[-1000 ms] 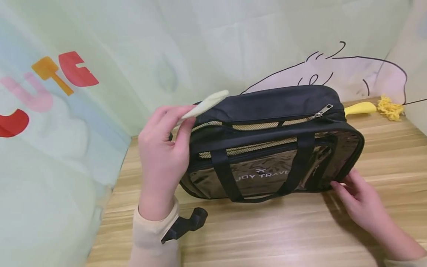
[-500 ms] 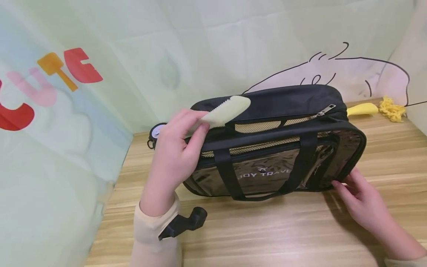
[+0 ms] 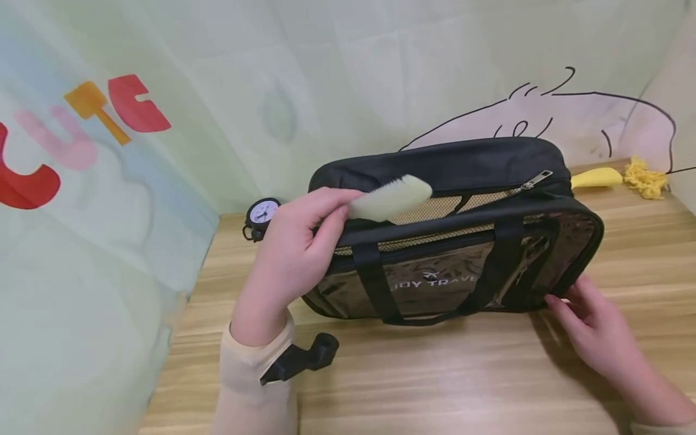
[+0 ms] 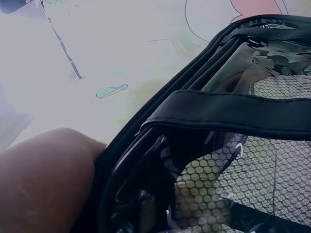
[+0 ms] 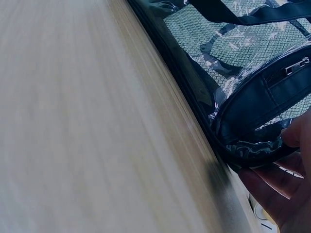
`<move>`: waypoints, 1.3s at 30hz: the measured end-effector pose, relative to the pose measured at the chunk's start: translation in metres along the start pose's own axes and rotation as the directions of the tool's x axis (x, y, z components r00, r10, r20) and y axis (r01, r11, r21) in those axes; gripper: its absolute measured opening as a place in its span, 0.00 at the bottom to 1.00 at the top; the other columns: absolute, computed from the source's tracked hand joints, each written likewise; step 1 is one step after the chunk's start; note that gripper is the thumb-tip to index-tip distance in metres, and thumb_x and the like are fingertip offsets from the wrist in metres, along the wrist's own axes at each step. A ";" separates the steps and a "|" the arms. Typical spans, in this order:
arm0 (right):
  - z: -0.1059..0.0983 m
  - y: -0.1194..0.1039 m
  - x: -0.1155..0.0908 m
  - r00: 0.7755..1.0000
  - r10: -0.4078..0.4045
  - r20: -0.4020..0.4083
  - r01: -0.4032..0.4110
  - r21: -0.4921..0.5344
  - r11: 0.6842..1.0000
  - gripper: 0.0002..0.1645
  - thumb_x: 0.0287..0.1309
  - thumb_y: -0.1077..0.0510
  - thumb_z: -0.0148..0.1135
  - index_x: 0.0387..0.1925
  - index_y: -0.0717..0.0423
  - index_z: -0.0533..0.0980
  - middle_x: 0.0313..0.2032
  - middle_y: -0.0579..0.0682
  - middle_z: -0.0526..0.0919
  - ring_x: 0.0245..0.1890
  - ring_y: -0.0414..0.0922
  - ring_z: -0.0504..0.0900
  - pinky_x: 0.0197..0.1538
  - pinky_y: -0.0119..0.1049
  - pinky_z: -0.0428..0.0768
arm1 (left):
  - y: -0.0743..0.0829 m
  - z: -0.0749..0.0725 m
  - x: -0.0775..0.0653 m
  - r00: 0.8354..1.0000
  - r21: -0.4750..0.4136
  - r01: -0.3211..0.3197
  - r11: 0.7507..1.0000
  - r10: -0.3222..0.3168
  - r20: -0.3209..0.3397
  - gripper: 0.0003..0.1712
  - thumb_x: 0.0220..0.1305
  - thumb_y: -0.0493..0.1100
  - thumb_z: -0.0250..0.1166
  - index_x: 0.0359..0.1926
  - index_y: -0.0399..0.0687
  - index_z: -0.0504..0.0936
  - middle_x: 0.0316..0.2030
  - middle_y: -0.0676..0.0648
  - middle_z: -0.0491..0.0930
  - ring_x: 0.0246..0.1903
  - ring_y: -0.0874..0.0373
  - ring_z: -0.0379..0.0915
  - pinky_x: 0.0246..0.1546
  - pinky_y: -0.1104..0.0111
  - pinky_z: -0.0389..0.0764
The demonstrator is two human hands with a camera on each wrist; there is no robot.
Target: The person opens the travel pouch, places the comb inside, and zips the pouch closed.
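In the head view my left hand (image 3: 296, 244) pinches a pale green comb (image 3: 391, 198) between thumb and fingers, its fine teeth along the upper edge. The comb overlaps the unzipped top of a black travel bag (image 3: 462, 162) with a mesh-patterned inside and a clear front panel. My right hand (image 3: 595, 329) grips the bag's lower right corner, thumb on the front and fingers behind. That corner also shows in the right wrist view, where the right hand (image 5: 286, 182) holds it beside a small zipped pocket (image 5: 272, 92). The left wrist view shows the bag's side and strap (image 4: 233, 111), not the comb.
A small black round clock (image 3: 263, 211) stands left of the bag. To the right behind it lie a yellow handle (image 3: 597, 177) and a yellow fringe bundle (image 3: 645, 179). A printed cloth backdrop (image 3: 337, 103) rises along the back and left of the wooden table (image 3: 435, 374).
My left hand has moved right with the comb, bringing it over the bag's opening and uncovering the clock. The right hand keeps its grip on the bag's corner.
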State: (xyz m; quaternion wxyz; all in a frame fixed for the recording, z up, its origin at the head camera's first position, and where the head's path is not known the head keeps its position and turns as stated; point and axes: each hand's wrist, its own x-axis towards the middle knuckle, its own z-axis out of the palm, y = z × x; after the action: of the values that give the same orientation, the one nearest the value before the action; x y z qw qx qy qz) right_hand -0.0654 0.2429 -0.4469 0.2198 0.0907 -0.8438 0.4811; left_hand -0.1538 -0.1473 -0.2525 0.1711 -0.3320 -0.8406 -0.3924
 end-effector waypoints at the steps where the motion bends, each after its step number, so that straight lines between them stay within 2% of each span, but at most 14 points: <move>1: 0.000 0.000 0.000 1.000 0.001 0.001 -0.001 -0.003 1.000 0.30 0.56 0.83 0.60 0.61 0.69 0.72 0.48 0.18 0.80 0.47 0.16 0.79 0.47 0.12 0.74 | 0.001 0.000 -0.001 1.000 0.001 0.005 1.000 -0.005 0.021 0.16 0.77 0.38 0.54 0.54 0.49 0.88 0.46 0.53 0.87 0.41 0.62 0.80 0.47 0.67 0.77; 4: 0.000 0.000 0.000 1.000 0.009 0.000 -0.009 0.002 1.000 0.29 0.57 0.82 0.60 0.61 0.70 0.72 0.47 0.18 0.80 0.47 0.16 0.79 0.47 0.12 0.74 | 0.002 -0.001 -0.002 0.999 0.023 0.016 1.000 -0.017 0.052 0.18 0.78 0.39 0.52 0.57 0.51 0.87 0.47 0.54 0.87 0.36 0.63 0.78 0.44 0.67 0.77; 9: 0.000 0.000 -0.001 1.000 0.004 -0.006 -0.004 0.002 1.000 0.29 0.57 0.83 0.60 0.60 0.70 0.73 0.46 0.19 0.80 0.46 0.16 0.79 0.47 0.12 0.75 | 0.001 0.001 -0.004 0.999 0.067 0.017 0.998 -0.019 0.030 0.18 0.79 0.42 0.52 0.59 0.51 0.85 0.35 0.55 0.81 0.26 0.61 0.67 0.36 0.67 0.73; 11: -0.001 0.000 0.000 1.000 0.000 -0.002 0.000 0.000 1.000 0.29 0.57 0.83 0.60 0.61 0.70 0.73 0.47 0.18 0.80 0.46 0.16 0.79 0.47 0.12 0.75 | 0.000 0.002 -0.004 1.000 0.071 0.016 0.997 -0.017 0.012 0.18 0.79 0.42 0.52 0.58 0.50 0.85 0.35 0.54 0.81 0.27 0.62 0.69 0.37 0.66 0.74; 13: -0.001 0.000 0.000 1.000 0.000 0.003 0.000 0.005 1.000 0.30 0.57 0.83 0.60 0.61 0.70 0.72 0.47 0.19 0.80 0.46 0.17 0.80 0.47 0.12 0.75 | 0.000 0.003 -0.003 1.000 0.072 0.012 0.997 -0.011 -0.014 0.17 0.78 0.42 0.53 0.57 0.49 0.85 0.38 0.53 0.84 0.31 0.62 0.74 0.39 0.66 0.76; 18: -0.003 0.001 0.001 1.000 0.013 0.004 -0.013 -0.006 1.000 0.28 0.58 0.81 0.61 0.60 0.69 0.73 0.46 0.19 0.80 0.46 0.16 0.80 0.46 0.12 0.75 | -0.003 0.004 -0.003 0.995 0.056 -0.015 0.998 0.020 -0.096 0.14 0.76 0.41 0.57 0.53 0.46 0.86 0.47 0.51 0.87 0.44 0.61 0.82 0.50 0.63 0.80; 24: -0.002 0.001 0.000 1.000 -0.001 0.006 0.001 -0.034 0.999 0.27 0.56 0.81 0.63 0.58 0.67 0.74 0.45 0.18 0.80 0.44 0.15 0.79 0.44 0.12 0.74 | -0.014 0.002 -0.006 0.985 0.000 -0.007 1.000 0.007 -0.170 0.11 0.73 0.37 0.60 0.49 0.41 0.87 0.42 0.47 0.88 0.40 0.59 0.83 0.47 0.67 0.79; 29: -0.009 0.001 0.001 1.000 -0.013 -0.013 0.012 -0.060 0.998 0.28 0.57 0.80 0.63 0.59 0.66 0.74 0.45 0.17 0.79 0.43 0.15 0.79 0.44 0.12 0.74 | -0.013 0.003 -0.001 0.992 -0.053 -0.015 0.998 0.008 -0.129 0.11 0.74 0.36 0.59 0.50 0.40 0.86 0.42 0.45 0.88 0.39 0.60 0.82 0.46 0.71 0.78; 31: -0.010 0.002 -0.001 1.000 -0.014 -0.009 0.014 -0.069 0.998 0.28 0.57 0.80 0.63 0.59 0.66 0.74 0.46 0.16 0.78 0.43 0.15 0.78 0.43 0.12 0.75 | -0.011 0.005 -0.004 0.994 -0.045 -0.012 0.999 0.007 -0.107 0.12 0.75 0.36 0.59 0.51 0.41 0.86 0.43 0.46 0.88 0.41 0.60 0.83 0.47 0.70 0.79; 36: -0.003 0.006 -0.005 1.000 -0.014 0.009 0.014 -0.028 1.000 0.29 0.57 0.81 0.62 0.60 0.66 0.74 0.49 0.18 0.78 0.47 0.17 0.78 0.45 0.13 0.76 | -0.001 0.008 -0.010 0.997 0.079 -0.029 0.996 0.034 -0.064 0.13 0.76 0.40 0.58 0.52 0.45 0.86 0.45 0.50 0.87 0.45 0.60 0.83 0.49 0.64 0.80; 39: -0.001 0.007 -0.003 1.000 -0.030 -0.006 0.030 -0.003 1.000 0.31 0.55 0.83 0.62 0.61 0.67 0.74 0.50 0.20 0.79 0.47 0.18 0.79 0.45 0.14 0.76 | 0.009 0.010 -0.001 0.999 0.188 -0.050 0.981 0.050 0.007 0.13 0.77 0.46 0.58 0.52 0.50 0.86 0.45 0.55 0.86 0.42 0.62 0.81 0.47 0.63 0.80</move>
State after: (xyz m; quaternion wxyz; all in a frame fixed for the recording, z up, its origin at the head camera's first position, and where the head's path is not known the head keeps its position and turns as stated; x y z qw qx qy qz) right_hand -0.0651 0.2472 -0.4535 0.2295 0.1018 -0.8424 0.4767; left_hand -0.1468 -0.1363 -0.2545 0.2106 -0.3359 -0.8655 -0.3063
